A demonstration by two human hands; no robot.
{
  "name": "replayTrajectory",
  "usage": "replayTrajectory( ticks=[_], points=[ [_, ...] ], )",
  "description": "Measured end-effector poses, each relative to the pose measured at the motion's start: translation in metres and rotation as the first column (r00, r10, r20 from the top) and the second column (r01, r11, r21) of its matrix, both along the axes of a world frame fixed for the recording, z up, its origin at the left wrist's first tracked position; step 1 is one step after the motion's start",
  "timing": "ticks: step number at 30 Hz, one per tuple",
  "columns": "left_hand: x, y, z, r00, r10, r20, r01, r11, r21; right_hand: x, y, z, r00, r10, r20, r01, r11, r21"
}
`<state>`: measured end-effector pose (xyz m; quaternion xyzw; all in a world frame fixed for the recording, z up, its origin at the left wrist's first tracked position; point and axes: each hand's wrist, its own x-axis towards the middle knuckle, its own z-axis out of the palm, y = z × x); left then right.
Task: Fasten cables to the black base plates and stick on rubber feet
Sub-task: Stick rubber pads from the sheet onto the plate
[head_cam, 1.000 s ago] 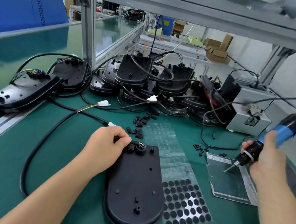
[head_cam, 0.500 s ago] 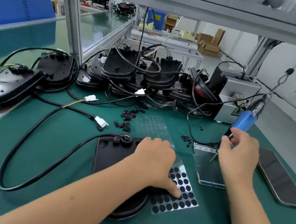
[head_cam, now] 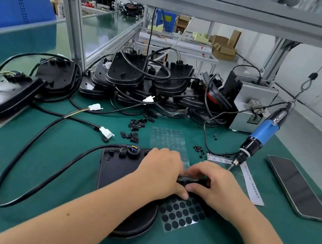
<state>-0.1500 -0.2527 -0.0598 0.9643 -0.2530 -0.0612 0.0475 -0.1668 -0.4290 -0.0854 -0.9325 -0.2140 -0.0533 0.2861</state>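
Right hand (head_cam: 216, 188) has let go of the blue screwdriver (head_cam: 262, 134) since half a second ago and come in to meet the left hand (head_cam: 161, 173) over the sheet of rubber feet (head_cam: 182, 215); screwdriver now hangs by itself from its hook and cord, tip just above the clear bag (head_cam: 251, 183) on the mat; left hand has hardly moved, palm down across the right edge of the base plate (head_cam: 115, 170), thumb reaching onto the sheet; both hands have fingers curled in, fingertips nearly meeting on a small dark bit at the upper part of the sheet, looks like a pinch but blur hides what exactly each one holds, so cannot tell the grip for sure; sheet lies just right of the plate, its lower rows of round black pads showing below the hands, its peeled clear part running away toward the back; base plate sits flat on the green mat (head_cam: 57, 168) near the front edge, a thick black cable (head_cam: 29, 161) entering at its top left clamp and looping wide to the left; white connector (head_cam: 106, 132) lies beyond the plate, loose black clips (head_cam: 135, 125) scattered near it; stack of other plates (head_cam: 141, 80) with cables along the back; grey box (head_cam: 251, 106) at back right; phone (head_cam: 298, 188) face up at far right.
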Motion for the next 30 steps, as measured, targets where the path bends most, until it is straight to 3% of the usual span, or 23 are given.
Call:
replayTrajectory(
  ticks=[6,13,22,30],
  points=[
    [-0.002,0.003,-0.001,0.999,-0.047,0.005,0.047,0.998,0.034,-0.010,-0.001,-0.003,0.983,0.050,0.175,-0.044,0.998,-0.038],
    [-0.002,0.002,0.001,0.999,-0.044,-0.002,0.044,0.999,0.025,-0.019,0.007,-0.004,0.956,-0.038,0.291,0.060,0.996,-0.070],
    [-0.003,0.003,0.000,0.999,-0.034,-0.006,0.034,0.999,-0.002,-0.029,0.019,-0.006,0.938,-0.217,0.270,0.216,0.976,0.031],
    [-0.003,0.003,0.000,0.999,-0.041,0.008,0.041,0.999,0.007,-0.028,0.014,0.002,0.964,-0.251,0.088,0.248,0.968,0.038]
  ],
)
